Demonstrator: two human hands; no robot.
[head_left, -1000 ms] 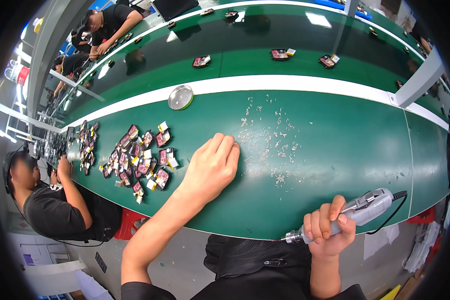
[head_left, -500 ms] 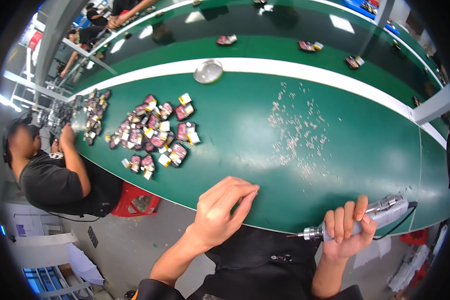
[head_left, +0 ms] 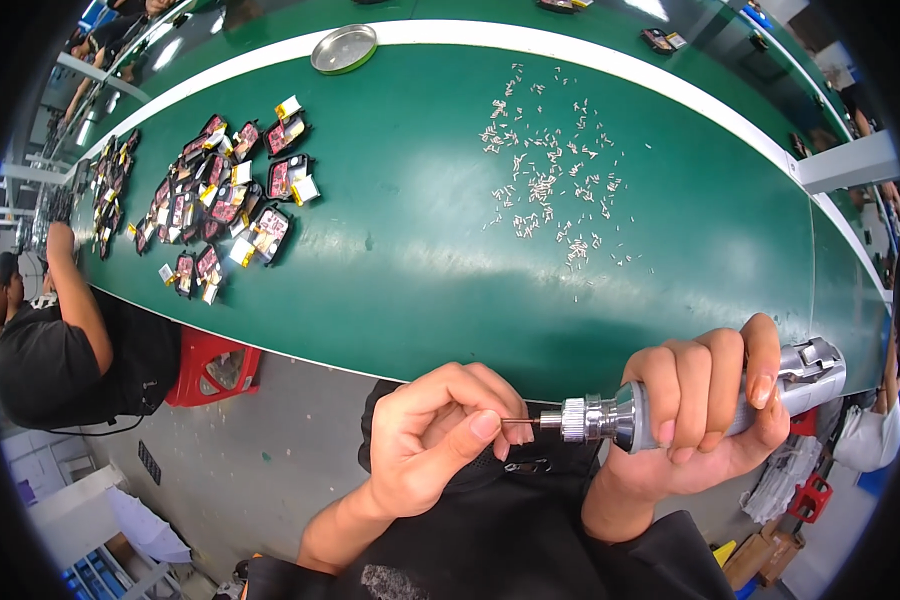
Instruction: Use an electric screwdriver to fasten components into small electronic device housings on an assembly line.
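Observation:
My right hand (head_left: 700, 400) is wrapped round a grey electric screwdriver (head_left: 620, 418), which lies level and points left. Its thin bit (head_left: 520, 421) runs into the fingertips of my left hand (head_left: 440, 440). The thumb and fingers of that hand are pinched together at the bit's tip; whether a small piece is also between them is hidden. Both hands are in front of my body, at the near edge of the green table. Many tiny pale screws (head_left: 542, 188) lie scattered on the table beyond them.
Several small dark and pink assemblies with yellow-white tabs (head_left: 225, 195) lie at the left. A round metal dish (head_left: 344, 48) sits by the white rail (head_left: 530, 38) at the back. A co-worker in black (head_left: 55, 350) sits at far left, near a red stool (head_left: 215, 368).
My left hand has moved to the screwdriver's tip. The right hand has raised the screwdriver in toward my body. The view has tilted, so the tabletop things appear higher and farther left.

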